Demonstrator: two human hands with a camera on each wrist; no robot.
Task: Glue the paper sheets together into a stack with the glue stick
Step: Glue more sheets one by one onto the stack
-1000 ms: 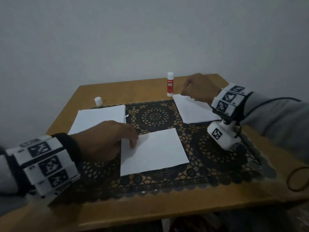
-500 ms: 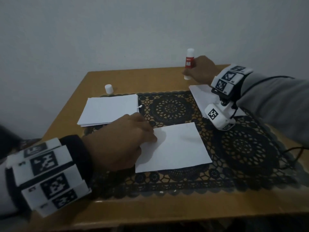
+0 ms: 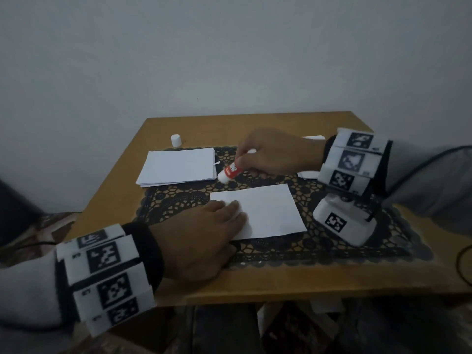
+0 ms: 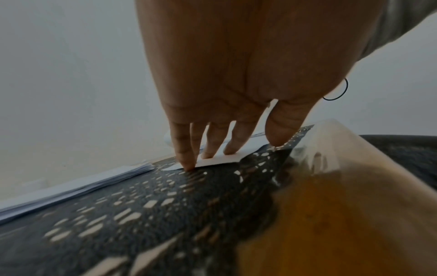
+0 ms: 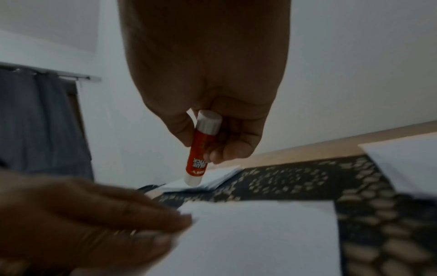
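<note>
The wooden surface (image 3: 255, 282) stood against a plain pale wall (image 3: 229, 60), and a dark lace mat (image 3: 332, 254) covered most of its middle. In the right wrist view a grey curtain (image 5: 35, 121) hung from a rail at the left of the room. A single paper sheet (image 3: 268, 213) lay on the mat near the front, and the left hand (image 3: 204, 233) rested on its left end with fingers (image 4: 212, 147) straight and spread, pressing it flat. Behind it to the left sat a stack of sheets (image 3: 178, 167), partly on the mat, and a small white cap (image 3: 176, 140) stood upright on the bare wood just beyond that stack. The right hand (image 3: 275, 154) was clamped round the glue stick (image 3: 229, 172), which hung tilted above the mat, its lower end just beside the stack's right edge. More sheets (image 3: 309, 175) showed under the right wrist. A dark cable (image 3: 462, 267) looped at the surface's right edge
</note>
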